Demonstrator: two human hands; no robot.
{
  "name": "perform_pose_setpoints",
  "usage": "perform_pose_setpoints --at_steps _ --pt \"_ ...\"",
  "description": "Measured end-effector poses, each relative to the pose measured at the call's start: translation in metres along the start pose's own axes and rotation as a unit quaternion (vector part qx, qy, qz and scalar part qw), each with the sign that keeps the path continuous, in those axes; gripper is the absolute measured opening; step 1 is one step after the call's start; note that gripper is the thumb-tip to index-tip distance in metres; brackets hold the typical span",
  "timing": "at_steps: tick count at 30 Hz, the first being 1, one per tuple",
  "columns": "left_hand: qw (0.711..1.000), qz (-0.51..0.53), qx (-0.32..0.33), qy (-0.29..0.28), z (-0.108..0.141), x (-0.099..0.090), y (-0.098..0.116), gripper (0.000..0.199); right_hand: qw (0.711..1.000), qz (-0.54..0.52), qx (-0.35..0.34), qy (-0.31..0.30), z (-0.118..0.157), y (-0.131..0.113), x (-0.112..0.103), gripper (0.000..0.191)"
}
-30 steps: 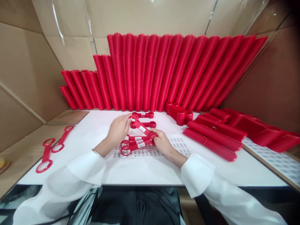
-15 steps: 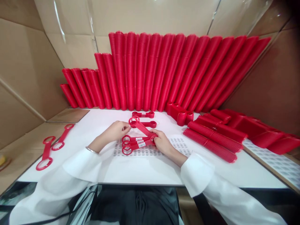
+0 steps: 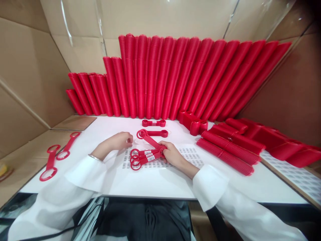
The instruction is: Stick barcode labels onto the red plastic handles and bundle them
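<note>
My right hand (image 3: 173, 154) grips one end of several flat red plastic pieces with ring ends (image 3: 147, 154), fanned out to the left. White printed labels are stuck on the lower ones; the uppermost piece (image 3: 151, 141) points up and left and shows no label. My left hand (image 3: 120, 140) is apart from the fan, to its left, with fingers curled in; whether it holds something small cannot be seen. Below the fan lies a sheet of small printed labels (image 3: 192, 157), partly covered. Just beyond are an unlabelled red piece (image 3: 160, 133) and a labelled red bundle (image 3: 153, 123).
Tall stacks of red pieces (image 3: 155, 77) lean along the cardboard wall (image 3: 160, 16). More red stacks (image 3: 225, 152) lie at the right, beside another label sheet (image 3: 291, 174). Two loose red pieces (image 3: 51, 162) are on the white table (image 3: 150, 184) at the left.
My left hand has drawn back to the left, away from the uppermost piece's ring. That piece has dipped slightly; my right hand keeps its grip on the fan.
</note>
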State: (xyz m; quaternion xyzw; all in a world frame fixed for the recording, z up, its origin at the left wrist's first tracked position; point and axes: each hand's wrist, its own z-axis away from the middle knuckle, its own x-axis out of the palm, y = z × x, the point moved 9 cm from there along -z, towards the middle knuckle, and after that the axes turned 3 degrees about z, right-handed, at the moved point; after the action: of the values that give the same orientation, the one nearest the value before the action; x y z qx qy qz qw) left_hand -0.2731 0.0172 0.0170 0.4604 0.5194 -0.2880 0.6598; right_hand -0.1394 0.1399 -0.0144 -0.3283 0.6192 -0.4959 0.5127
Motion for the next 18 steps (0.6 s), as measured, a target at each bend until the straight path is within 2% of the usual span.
perform_pose_setpoints --at_steps 4,7,9,11,13,16,18 --pt "0.998 0.058 0.011 0.011 0.003 -0.013 0.005 0.016 1.000 0.010 0.001 0.001 -0.002 0.003 -0.001 0.023" --pt "0.991 0.128 0.033 0.038 0.014 -0.037 0.016 0.021 1.000 0.028 0.007 0.004 -0.004 0.005 -0.002 0.024" --pt "0.980 0.186 0.023 0.072 0.021 -0.053 0.020 0.026 0.999 0.039 0.007 0.008 -0.004 0.004 -0.003 0.025" --pt "0.962 0.258 0.004 0.093 0.023 -0.058 0.022 0.029 0.999 0.045 0.003 0.014 -0.004 0.004 -0.003 0.026" --pt "0.941 0.330 0.000 0.074 0.019 -0.047 0.030 0.031 0.999 0.043 -0.008 0.018 -0.004 0.002 -0.001 0.026" --pt "0.922 0.387 0.011 -0.002 0.007 -0.014 0.051 0.032 0.998 0.035 -0.048 0.026 -0.001 -0.005 0.001 0.026" --pt "0.914 0.406 -0.002 -0.012 0.000 -0.001 0.057 0.032 0.995 0.036 -0.081 0.035 0.000 -0.010 0.001 0.025"
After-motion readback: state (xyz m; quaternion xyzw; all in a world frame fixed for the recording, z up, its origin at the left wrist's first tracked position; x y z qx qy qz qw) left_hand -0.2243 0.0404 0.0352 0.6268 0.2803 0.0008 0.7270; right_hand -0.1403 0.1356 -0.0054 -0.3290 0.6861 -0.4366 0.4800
